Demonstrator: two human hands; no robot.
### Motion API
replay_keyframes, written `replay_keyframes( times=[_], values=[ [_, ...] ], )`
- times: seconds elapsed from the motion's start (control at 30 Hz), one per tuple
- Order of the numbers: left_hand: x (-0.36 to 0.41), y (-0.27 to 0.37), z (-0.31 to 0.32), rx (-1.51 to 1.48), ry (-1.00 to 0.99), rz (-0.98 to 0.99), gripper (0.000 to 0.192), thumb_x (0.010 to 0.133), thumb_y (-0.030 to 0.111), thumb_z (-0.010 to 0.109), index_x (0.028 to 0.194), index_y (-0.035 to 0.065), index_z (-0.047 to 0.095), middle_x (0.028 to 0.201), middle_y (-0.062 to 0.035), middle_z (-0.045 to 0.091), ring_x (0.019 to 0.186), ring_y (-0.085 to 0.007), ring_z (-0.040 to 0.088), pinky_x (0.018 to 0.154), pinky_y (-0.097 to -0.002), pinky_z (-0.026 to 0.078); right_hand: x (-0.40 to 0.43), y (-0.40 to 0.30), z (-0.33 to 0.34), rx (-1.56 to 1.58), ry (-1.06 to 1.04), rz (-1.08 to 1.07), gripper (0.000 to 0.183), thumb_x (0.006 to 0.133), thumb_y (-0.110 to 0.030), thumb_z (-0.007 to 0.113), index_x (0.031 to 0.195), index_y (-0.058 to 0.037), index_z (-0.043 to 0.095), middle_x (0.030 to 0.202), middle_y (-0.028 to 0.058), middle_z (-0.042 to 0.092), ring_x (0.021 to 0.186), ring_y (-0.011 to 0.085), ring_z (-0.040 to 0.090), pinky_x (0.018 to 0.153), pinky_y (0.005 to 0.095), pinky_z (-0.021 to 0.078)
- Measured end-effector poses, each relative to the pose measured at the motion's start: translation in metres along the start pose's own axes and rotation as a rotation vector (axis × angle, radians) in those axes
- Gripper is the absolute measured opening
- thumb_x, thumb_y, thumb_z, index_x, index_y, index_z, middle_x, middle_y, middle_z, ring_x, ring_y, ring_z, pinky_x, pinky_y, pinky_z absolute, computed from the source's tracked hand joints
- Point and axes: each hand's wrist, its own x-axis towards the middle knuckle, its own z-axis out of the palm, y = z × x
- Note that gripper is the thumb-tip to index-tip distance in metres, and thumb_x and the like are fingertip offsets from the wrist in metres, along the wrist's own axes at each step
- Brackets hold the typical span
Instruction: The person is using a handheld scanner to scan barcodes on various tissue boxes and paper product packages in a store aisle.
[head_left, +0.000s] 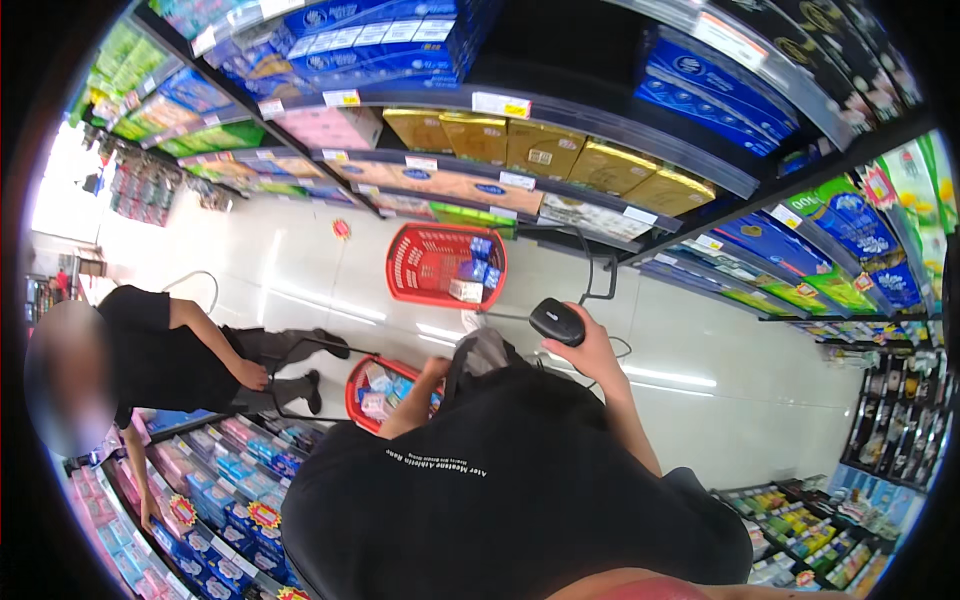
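My right hand (592, 349) is shut around a small black handheld device (557, 322), rounded like a computer mouse or a scanner head. It is raised over the floor, right of my body. My left hand (435, 369) hangs low beside my hip, its fingers curled and partly hidden; whether it grips anything cannot be told. Just past it stands a red shopping basket (351, 397) filled with blue, white and pink packs. Ahead of me is another red basket (409, 296) with several blue packs (474, 268) and a white pack (466, 291) at its right end.
Shelves with gold boxes (544, 146) and blue tissue packs (375, 45) run across the front. At left, a person in black (176, 352) holds a black basket handle and reaches to a shelf of blue packs (225, 525). A black handle frame (600, 281) stands near my right hand.
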Motion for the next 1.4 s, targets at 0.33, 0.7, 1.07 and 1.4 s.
replay_keyframes(
  times=[0.33,0.7,1.07,1.4],
  values=[
    [-0.043,0.044,-0.013,0.285,-0.145,0.294,0.028,0.081,0.021,0.062,0.102,0.0041,0.071,0.093,-0.0127,0.069,0.082,-0.0248,0.066,0.070,-0.0418,0.055,-0.029,0.025,-0.032,0.090,0.025,-0.072,0.072,0.068,-0.020,0.088,0.129,-0.0010,0.053,0.113,0.0097,0.067,0.105,0.0150,0.063,0.092,0.0297,0.0481],
    [-0.031,0.195,0.004,0.012,-0.079,0.223,0.029,0.078,0.022,0.067,0.097,0.0016,0.070,0.081,-0.0104,0.070,0.073,-0.0193,0.067,0.066,-0.0365,0.055,-0.020,0.014,-0.045,-0.038,0.117,-0.080,0.066,0.069,-0.010,0.082,0.128,-0.0015,0.052,0.115,0.0143,0.068,0.108,0.0219,0.065,0.093,0.0328,0.0497],
    [-0.014,0.200,-0.009,-0.404,-0.016,0.004,0.036,0.086,0.035,0.062,0.095,0.0010,0.068,0.081,-0.0123,0.069,0.069,-0.0220,0.067,0.058,-0.0380,0.055,0.031,-0.020,-0.024,-0.139,0.055,-0.040,0.064,0.070,-0.010,0.082,0.127,-0.0017,0.053,0.111,0.0146,0.067,0.105,0.0224,0.065,0.092,0.0331,0.0495],
    [-0.003,0.135,-0.038,-0.418,-0.169,-0.080,0.013,0.081,0.015,0.059,0.085,0.0044,0.065,0.076,-0.0068,0.063,0.066,-0.0209,0.064,0.057,-0.0334,0.055,0.067,-0.033,0.003,-0.174,-0.013,0.001,0.066,0.070,-0.015,0.083,0.127,-0.0043,0.053,0.113,0.0173,0.067,0.107,0.0296,0.066,0.092,0.0358,0.0508]
  ],
)
